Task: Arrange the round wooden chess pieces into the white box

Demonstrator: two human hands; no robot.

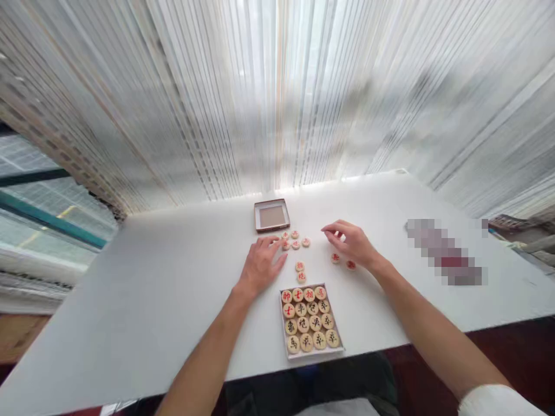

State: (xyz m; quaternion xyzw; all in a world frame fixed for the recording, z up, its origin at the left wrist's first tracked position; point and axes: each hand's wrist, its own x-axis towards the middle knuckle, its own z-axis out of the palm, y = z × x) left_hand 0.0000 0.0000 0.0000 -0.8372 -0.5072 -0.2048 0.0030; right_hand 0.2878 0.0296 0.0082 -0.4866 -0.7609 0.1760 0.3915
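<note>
Head view, both hands at work. We are handling loose round game pieces on the white table (173, 289). We are counting 5 in a cluster (295, 245) just on our side of a shallow brown box (272, 218), 2 in a short column (299, 266) nearer us, and 2 strays (335, 258) by the right wrist. A tray (315, 354) is sitting near the table's front edge, bearing 16 pieces face up in 4 rows of 4: 5 red-marked, 11 black-marked.

Left hand (263, 263): we are holding thumb and fingers well apart, fingertips at the cluster's left side; contact is not showing clearly. Right hand (349, 241): thumb and forefinger tips are nearly meeting, right of the cluster. Whether they are pinching a piece, we cannot tell.

Handling notes, our judgement: we are favouring a light fingertip grip on the rim, since flat discs are likely sliding under a push from above. We are taking 1 piece at a time, minding neighbours in the cluster, and watching that the right wrist is clearing the 2 strays.
</note>
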